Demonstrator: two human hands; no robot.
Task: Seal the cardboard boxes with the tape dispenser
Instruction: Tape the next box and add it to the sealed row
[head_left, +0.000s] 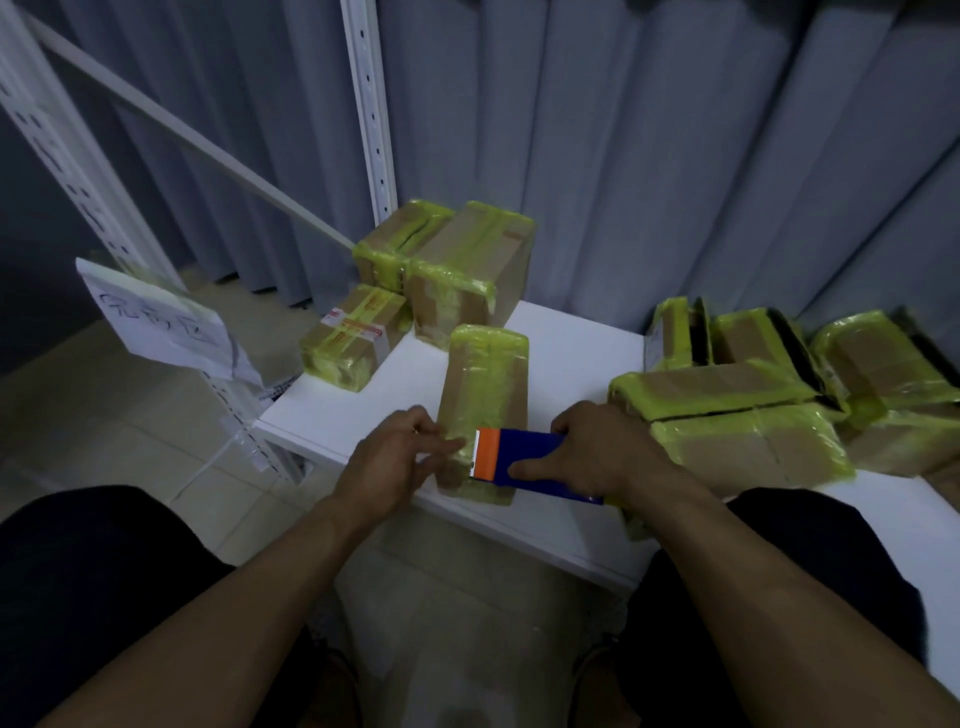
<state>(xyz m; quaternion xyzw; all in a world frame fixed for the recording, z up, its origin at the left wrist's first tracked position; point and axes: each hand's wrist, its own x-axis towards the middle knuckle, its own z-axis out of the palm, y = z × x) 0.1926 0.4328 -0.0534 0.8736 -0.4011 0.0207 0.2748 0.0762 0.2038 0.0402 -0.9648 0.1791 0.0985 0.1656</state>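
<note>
Your right hand (602, 452) gripped the tape dispenser (524, 448) against the box (485, 384), left hand (395, 457) flat-fingered, touching its near side.

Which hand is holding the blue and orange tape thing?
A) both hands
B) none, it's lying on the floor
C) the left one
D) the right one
D: the right hand grips the tape dispenser on the box, while the left hand only touches the box.
</note>
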